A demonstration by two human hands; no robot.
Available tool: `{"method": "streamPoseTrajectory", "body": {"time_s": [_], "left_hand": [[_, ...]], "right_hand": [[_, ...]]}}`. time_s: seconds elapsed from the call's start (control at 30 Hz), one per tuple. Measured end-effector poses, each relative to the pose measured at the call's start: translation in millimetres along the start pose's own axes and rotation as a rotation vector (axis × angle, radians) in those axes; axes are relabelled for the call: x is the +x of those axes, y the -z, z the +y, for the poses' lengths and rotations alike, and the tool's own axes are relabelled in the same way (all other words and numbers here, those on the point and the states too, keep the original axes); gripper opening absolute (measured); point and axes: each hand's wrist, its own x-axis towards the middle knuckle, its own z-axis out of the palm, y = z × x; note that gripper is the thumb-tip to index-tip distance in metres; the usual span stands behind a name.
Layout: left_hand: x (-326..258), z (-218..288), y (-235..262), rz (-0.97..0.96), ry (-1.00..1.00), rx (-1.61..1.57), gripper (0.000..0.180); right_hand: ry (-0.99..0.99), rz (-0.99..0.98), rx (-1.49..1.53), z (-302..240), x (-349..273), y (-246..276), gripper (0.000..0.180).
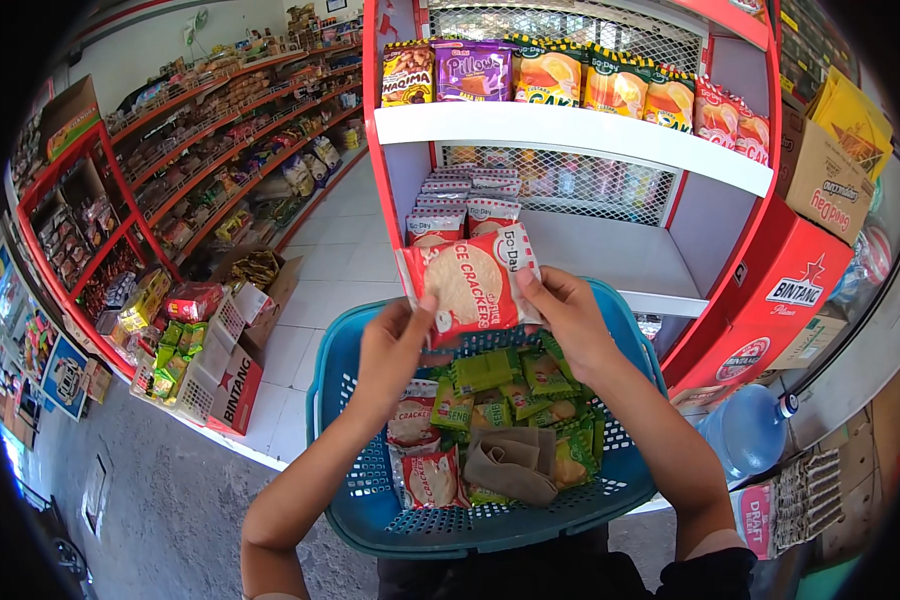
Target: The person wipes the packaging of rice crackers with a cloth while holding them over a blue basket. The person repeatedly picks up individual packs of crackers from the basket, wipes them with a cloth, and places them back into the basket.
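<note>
Both my hands hold a red and white packet of rice crackers [462, 282] above the far side of a teal plastic basket [410, 541]. My left hand [395, 345] pinches its lower left edge, and my right hand [567, 315] grips its right edge. In the basket lie several green snack packets [485, 370], two red and white cracker packets [433, 480] and a folded grey-brown cloth [510, 465]. Just beyond the held packet, rows of similar red and white packets [437, 222] stand at the left of the lower shelf [610, 250].
The red and white display rack [570, 125] carries larger snack bags [548, 75] on its upper shelf. To the right are a red carton [780, 290] and a blue water jug [745, 430]. Boxes of snacks [195, 345] sit at left, before long stocked shelves [250, 130].
</note>
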Motion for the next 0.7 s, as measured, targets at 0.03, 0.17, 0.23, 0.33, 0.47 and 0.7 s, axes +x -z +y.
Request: {"method": "streamPoseTrajectory", "body": {"time_s": [0.03,0.17,0.23,0.33,0.47,0.7], "left_hand": [[-2,-2,2,-0.039,-0.017,0.035,0.034],[-5,-5,5,-0.057,-0.154,0.228,0.036],[-5,-6,7,0.001,-0.245,0.357,0.035],[-3,-4,4,0.036,-0.308,0.338,0.037],[-4,2,9,-0.106,-0.374,0.519,0.037],[-18,-17,3,-0.655,-0.681,1.002,0.027]], "right_hand": [[0.013,0.017,0.012,-1,0,-1,0.034],[0.057,0.036,-0.011,0,4,5,0.033],[0.06,0.038,-0.029,0,6,8,0.033],[0.071,0.054,-0.043,-4,8,8,0.031],[0.196,0.272,-0.21,-30,17,32,0.025],[0.62,0.36,-1.209,-43,85,91,0.026]]}}
